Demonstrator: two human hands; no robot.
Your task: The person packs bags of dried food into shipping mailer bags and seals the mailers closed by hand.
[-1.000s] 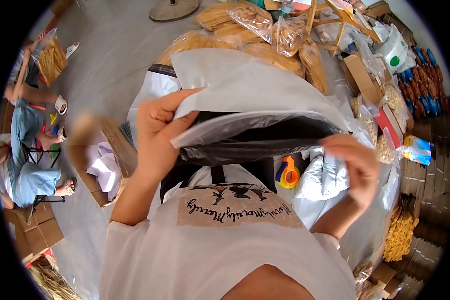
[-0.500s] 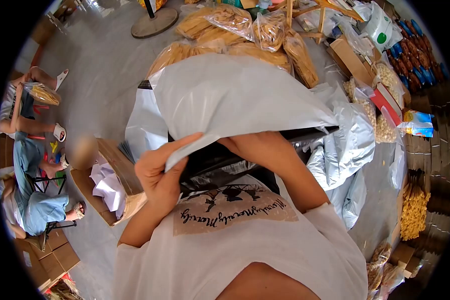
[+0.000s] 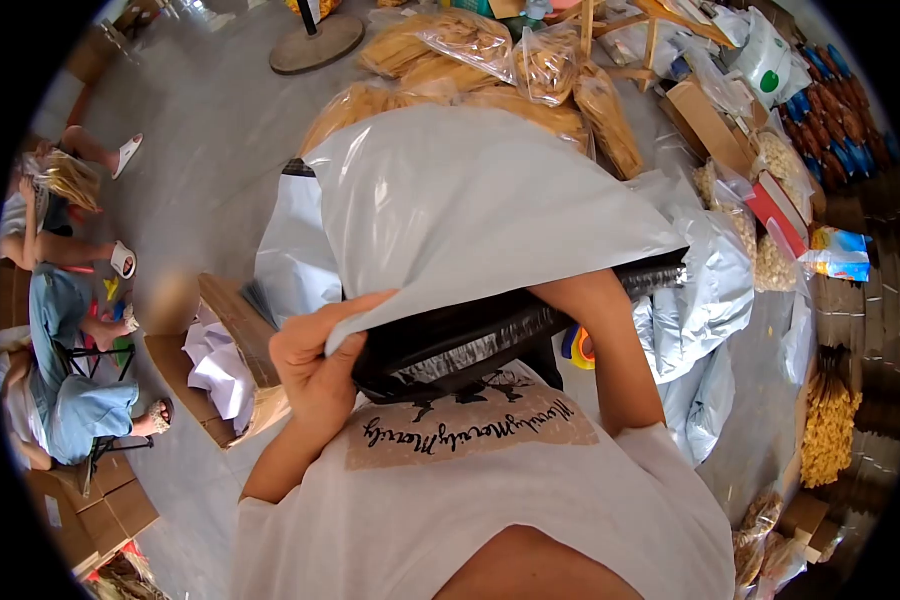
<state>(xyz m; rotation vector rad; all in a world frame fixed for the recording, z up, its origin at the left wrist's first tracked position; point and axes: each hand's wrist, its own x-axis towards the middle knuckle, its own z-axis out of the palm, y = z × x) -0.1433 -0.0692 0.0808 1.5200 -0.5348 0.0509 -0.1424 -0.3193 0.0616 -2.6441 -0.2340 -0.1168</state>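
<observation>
A large plastic mailing bag, pale grey outside and black inside, spreads in front of my chest with its mouth towards me. My left hand pinches the left edge of the mouth between thumb and fingers. Through the opening reaches my right hand; its fingers are hidden inside the bag and only the wrist side shows. An orange and blue tape dispenser shows partly behind my right forearm.
Silvery bags lie at the right. Clear bags of yellowish dried goods are beyond the mailing bag. An open carton with white paper stands left. Two people sit at the far left, near a round stand base.
My right hand has gone from the right edge of the mouth into the bag, and lately shifted rightwards inside it. The upper flap has dropped lower. My left hand keeps its pinch.
</observation>
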